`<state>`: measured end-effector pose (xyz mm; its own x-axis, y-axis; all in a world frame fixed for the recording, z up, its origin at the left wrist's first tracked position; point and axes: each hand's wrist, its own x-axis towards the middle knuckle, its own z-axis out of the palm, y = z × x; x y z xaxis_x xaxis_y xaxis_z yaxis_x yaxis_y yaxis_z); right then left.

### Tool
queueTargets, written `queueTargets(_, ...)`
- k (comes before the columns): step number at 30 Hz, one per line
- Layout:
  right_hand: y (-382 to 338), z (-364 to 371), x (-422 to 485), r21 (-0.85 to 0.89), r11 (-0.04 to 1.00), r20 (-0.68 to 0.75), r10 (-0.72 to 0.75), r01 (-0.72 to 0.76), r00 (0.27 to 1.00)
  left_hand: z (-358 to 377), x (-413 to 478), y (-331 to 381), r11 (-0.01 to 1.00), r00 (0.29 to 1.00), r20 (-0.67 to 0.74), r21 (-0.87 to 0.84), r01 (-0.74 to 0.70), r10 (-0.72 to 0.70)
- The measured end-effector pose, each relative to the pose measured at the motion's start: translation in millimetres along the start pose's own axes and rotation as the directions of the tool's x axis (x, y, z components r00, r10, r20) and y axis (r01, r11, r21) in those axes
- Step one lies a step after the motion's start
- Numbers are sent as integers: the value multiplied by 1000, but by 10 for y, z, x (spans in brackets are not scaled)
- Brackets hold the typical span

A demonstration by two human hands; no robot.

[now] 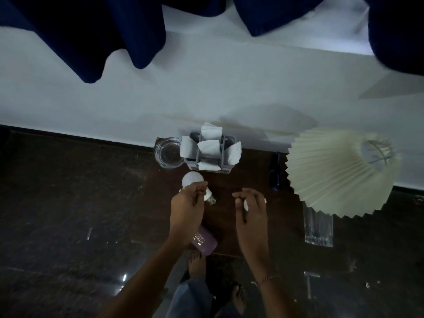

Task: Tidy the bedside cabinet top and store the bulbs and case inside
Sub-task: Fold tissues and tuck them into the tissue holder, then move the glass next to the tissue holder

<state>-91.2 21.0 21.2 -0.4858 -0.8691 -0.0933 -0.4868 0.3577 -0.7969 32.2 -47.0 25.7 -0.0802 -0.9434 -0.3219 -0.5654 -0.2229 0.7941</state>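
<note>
Reaching in from the lower left, left forearm angled up toward the cabinet top, left hand palm-down with fingers curled and pinching the neck of a white bulb; globe poking out past the knuckles toward the wall, metal screw base showing just right of the fingertips, a ring on one finger. Behind the bulb, close to the wall: a clear glass ashtray, touching or just beside a grey holder stuffed with folded white tissues. Under the left wrist, at the cabinet's front edge: a mauve case lying flat, partly covered by the hand, pale lettering on its lid too blurred to read. Further right, right hand hovering palm-down over the dark wood, fingers loosely bent and slightly spread, something small and white at the fingertips, too hidden to tell whether gripped or merely beneath; thin chain bracelet at the wrist. Beyond it, near the wall, a dark blue object lying on the wood, unclear in the dim light. At far right, a pleated cream lampshade tilted over, with a ribbed clear glass just below its rim. Below the cabinet, bare feet and jeans on dark flooring.
</note>
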Motion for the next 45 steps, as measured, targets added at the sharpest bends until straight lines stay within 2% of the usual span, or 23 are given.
queueTargets(4,127,-142,-173,30,999,-29,13,-12,999,213,-272,-33,998,998,25,-5,62,-62)
queueTargets(10,581,-641,-489,20,998,-140,54,-52,989,814,-734,38,990,979,160,-43,136,-127)
queueTargets(16,1112,-1203,-502,-55,986,-312,133,-158,941,1453,-898,186,969,923,337,-92,230,-187)
queueTargets(18,1267,-1329,-387,-72,973,-330,183,-218,926,1631,-879,244,951,889,404,-123,285,-214)
queueTargets(20,1413,-1413,-234,-68,950,-289,275,-306,917,1817,-845,304,934,862,449,-139,328,-236)
queueTargets(24,1625,-1423,44,3,874,-100,484,-486,869,2117,-756,473,915,810,523,-131,383,-265)
queueTargets(30,1880,-1344,176,141,780,66,607,-610,792,2462,-622,599,859,724,614,-142,492,-314)
queueTargets(36,1820,-1374,-17,174,784,58,596,-596,801,2407,-701,496,782,702,616,-215,585,-356)
queueTargets(40,1538,-1377,-289,131,800,45,585,-585,810,2053,-897,402,695,674,680,-336,635,-288)
queueTargets(42,1325,-1318,-443,146,809,57,567,-569,821,1807,-977,334,737,692,670,-319,596,-269)
queueTargets(45,935,-1150,-634,164,842,48,514,-514,856,1399,-1027,203,833,768,555,-222,506,-319)
